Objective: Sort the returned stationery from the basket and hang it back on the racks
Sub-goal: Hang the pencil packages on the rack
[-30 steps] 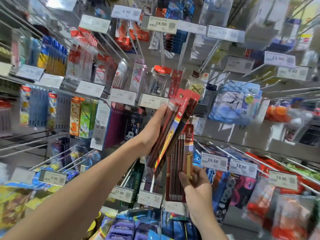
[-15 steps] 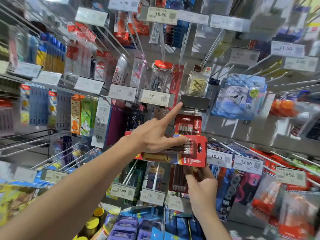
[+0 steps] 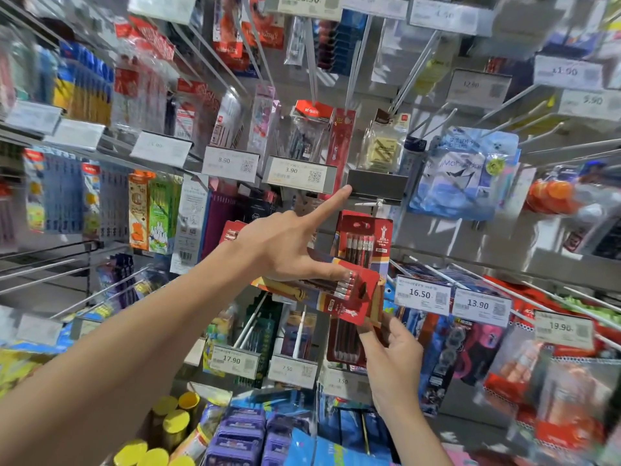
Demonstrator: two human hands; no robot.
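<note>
The left hand (image 3: 285, 245) grips red pencil packs (image 3: 322, 292) sideways, its index finger straight and touching a blank tag holder (image 3: 376, 185). Below, the right hand's (image 3: 395, 354) fingers seem to pinch the hung pack (image 3: 364, 238) behind, low on its edge.

A stationery shop: packaged goods hang on racks (image 3: 353, 79) behind price tags (image 3: 421, 294).
</note>
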